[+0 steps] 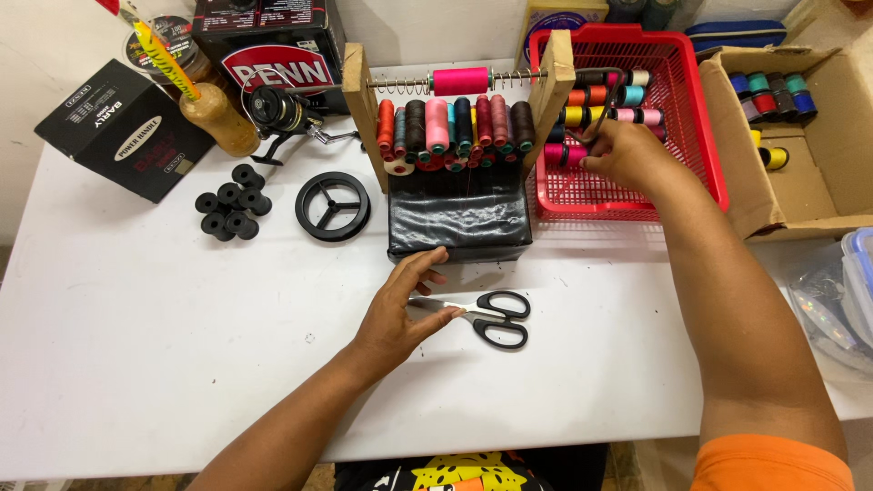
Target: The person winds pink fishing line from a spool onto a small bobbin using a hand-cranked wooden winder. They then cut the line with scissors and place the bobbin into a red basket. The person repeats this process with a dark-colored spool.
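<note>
Far left: a black box, small black bobbins, an empty black spool, all idle on the white table. At centre, left hand flat, fingers spread and open, fingertips pressing the blades of the black-handled scissors. Behind, a wooden thread rack. Right hand inside the red basket, fingers pinched among thread spools; hard to tell which one gripped. Best to pinch one spool squarely, lift straight, avoid nudging neighbours.

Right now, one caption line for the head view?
Left hand rests on scissors; right hand reaches among thread spools in red basket.
</note>
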